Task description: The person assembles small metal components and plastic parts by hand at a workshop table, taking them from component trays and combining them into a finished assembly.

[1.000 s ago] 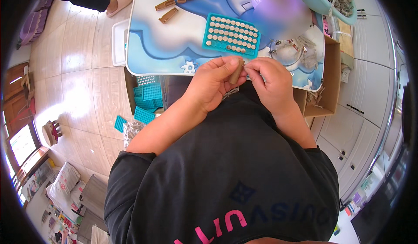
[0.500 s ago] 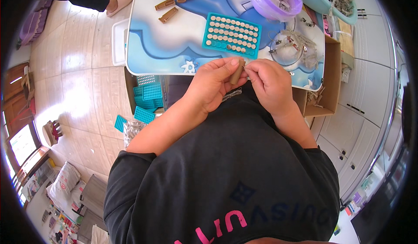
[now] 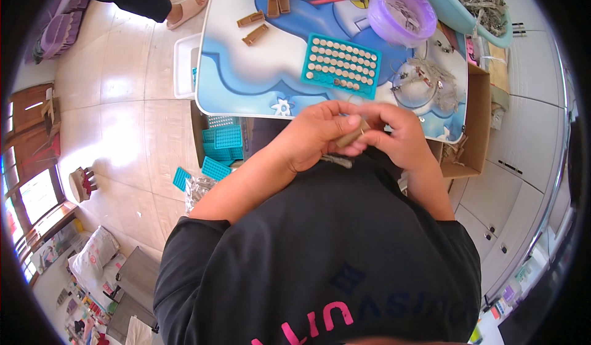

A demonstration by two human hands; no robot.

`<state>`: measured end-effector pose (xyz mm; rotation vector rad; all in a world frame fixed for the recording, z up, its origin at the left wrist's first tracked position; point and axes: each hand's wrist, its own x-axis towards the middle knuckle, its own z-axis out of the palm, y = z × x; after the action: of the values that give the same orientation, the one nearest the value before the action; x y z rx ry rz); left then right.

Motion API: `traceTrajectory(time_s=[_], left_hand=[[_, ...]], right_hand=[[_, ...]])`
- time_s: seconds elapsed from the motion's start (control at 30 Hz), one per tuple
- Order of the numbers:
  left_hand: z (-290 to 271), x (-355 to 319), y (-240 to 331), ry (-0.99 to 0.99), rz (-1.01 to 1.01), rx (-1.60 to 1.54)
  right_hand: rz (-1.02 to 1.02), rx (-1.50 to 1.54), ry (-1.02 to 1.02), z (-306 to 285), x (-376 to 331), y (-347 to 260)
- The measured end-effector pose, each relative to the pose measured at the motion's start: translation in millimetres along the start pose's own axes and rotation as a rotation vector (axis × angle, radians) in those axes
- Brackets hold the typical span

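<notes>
A small brown plastic case (image 3: 351, 138) is gripped between the thumb and fingers of my left hand (image 3: 311, 134), over my lap at the table's near edge. My right hand (image 3: 401, 137) meets it from the other side, its thumb and fingertips pinched at the case's right end. A thin pale strand shows by that thumb, too fine to name. Just beyond the hands lies a teal tray (image 3: 306, 75) with rows of round silver discs (image 3: 341, 56); part of its nearest row has none. Several more brown cases (image 3: 255, 34) rest farther left on the table.
Tangled wires (image 3: 431, 81) lie at the table's right, near a purple bowl (image 3: 429, 28) and a light-blue tub (image 3: 465, 20). Cardboard boxes (image 3: 477, 120) flank the table below. More teal trays (image 3: 228, 137) sit at lower left. Another person's foot (image 3: 188, 11) is at far left.
The case has tipped from near upright to a slant, and my right fingers have closed in over its end. The whole view has shifted, with the table appearing lower and farther right.
</notes>
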<state>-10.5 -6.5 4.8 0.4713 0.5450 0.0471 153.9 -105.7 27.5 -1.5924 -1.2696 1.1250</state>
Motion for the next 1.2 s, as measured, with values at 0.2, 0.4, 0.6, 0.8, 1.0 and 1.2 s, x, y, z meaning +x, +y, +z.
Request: traceTrajectory(time_s=[0.2, 0.4, 0.6, 0.8, 1.0, 1.2], left_hand=[[-17, 20, 36, 0.419, 0.680, 0.695], [-110, 40, 139, 1.041, 1.106, 1.630], [-120, 40, 157, 0.886, 0.819, 1.726], [-112, 35, 143, 0.986, 0.829, 1.247], [-55, 21, 103, 0.597, 0.764, 0.410], [-20, 17, 63, 0.344, 0.533, 0.238]], right_hand=[[-0.031, 0.429, 0.269, -42, -44, 20], [-0.187, 0.639, 0.699, -160, -141, 77], [0.444, 0.127, 1.279, -209, -223, 164], [0.562, -0.034, 1.270, -185, -196, 200], [0.181, -0.399, 0.876, -85, -90, 89], [0.041, -0.733, 0.667, -53, -42, 64]])
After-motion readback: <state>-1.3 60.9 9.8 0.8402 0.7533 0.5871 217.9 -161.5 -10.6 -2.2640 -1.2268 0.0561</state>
